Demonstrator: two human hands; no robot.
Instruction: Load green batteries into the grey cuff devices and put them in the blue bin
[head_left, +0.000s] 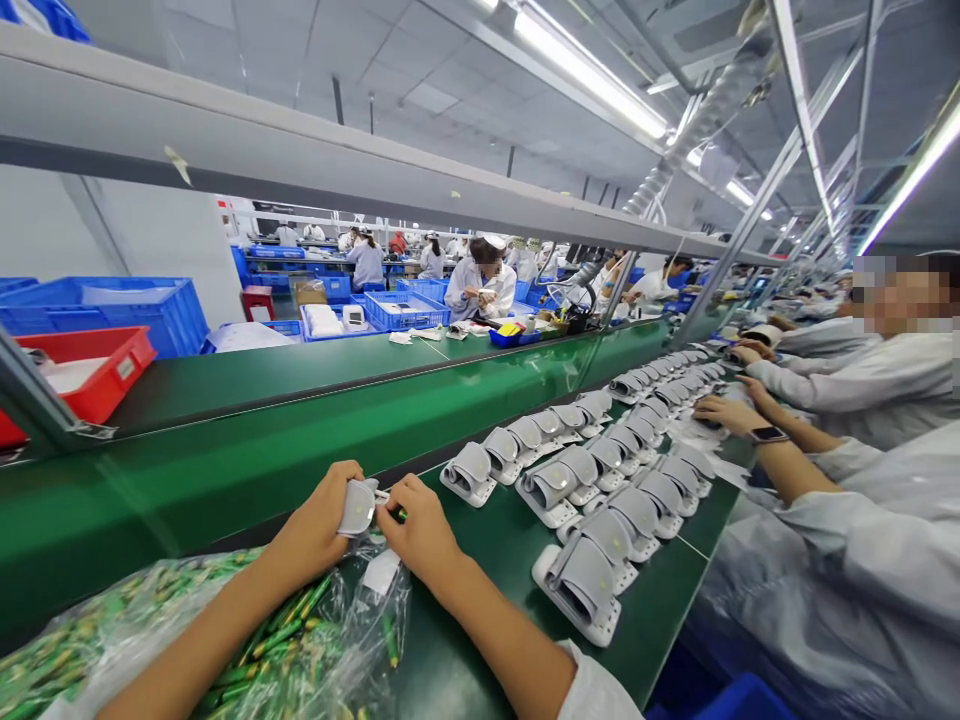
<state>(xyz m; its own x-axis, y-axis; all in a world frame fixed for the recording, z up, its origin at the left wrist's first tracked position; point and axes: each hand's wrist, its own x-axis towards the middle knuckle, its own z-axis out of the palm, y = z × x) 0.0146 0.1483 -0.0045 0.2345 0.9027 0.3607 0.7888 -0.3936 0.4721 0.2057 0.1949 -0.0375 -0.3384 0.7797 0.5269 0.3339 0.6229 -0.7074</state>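
My left hand [334, 512] grips a grey wrist cuff [357, 507] with a white part, held over the near side of the bench. My right hand [421, 528] is closed at the cuff's right side, its thumb and fingers pinched. A bit of a green battery [403, 515] shows between those fingers; the rest is hidden. Below both hands lies an open clear plastic bag [367, 640] of green batteries [281, 635] with gold-coloured ends. A small white slip [382, 571] rests on the bag, under my right hand.
Rows of grey cuffs on white housings [581, 585] stand on the green bench [465, 620] to the right. Beyond them, a co-worker's hand [727, 412] is at the bench. A raised green ledge [247, 435] runs behind. A red tray [112, 370] and blue crates [150, 310] sit far left.
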